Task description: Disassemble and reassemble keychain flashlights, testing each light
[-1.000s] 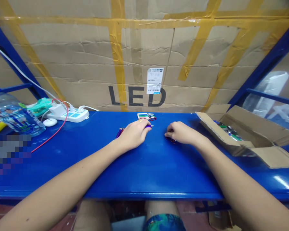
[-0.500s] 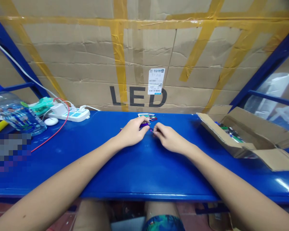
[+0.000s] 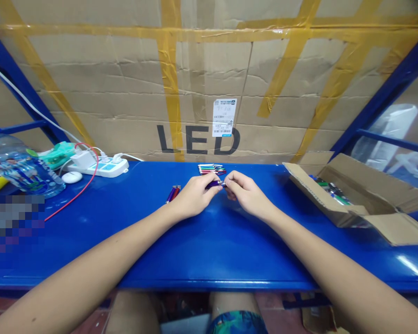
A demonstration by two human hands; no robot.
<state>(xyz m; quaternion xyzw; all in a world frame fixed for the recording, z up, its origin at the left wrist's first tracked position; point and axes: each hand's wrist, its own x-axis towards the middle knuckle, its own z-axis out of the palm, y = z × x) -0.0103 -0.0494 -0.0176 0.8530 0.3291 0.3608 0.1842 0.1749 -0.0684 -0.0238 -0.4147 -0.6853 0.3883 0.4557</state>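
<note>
Between thumb and fingers, my left hand [image 3: 197, 197] grips a purple pen barrel [image 3: 213, 183] just above the table, its end pointing right. My right hand [image 3: 246, 194] pinches a small silver pen part [image 3: 223, 184] at that end; the fingers cover most of it, and I cannot tell how far the two are joined. Behind my hands lies a row of several pens [image 3: 211, 168] with silver ends, side by side. To the left of my left hand rest a purple barrel [image 3: 170, 195] and a red barrel [image 3: 176, 192], partly behind the hand.
On the right of the blue table [image 3: 212, 250] stands an open cardboard box [image 3: 310, 190] holding loose pen parts [image 3: 334, 191]. A power strip [image 3: 114, 167], a red cable [image 3: 87, 186] and a large bottle [image 3: 24, 167] occupy the left. A big carton [image 3: 125, 93] walls off the back.
My hands have come together, bringing the small part against the purple barrel's end. My left hand has shifted slightly, so the two barrels beside it show more.
</note>
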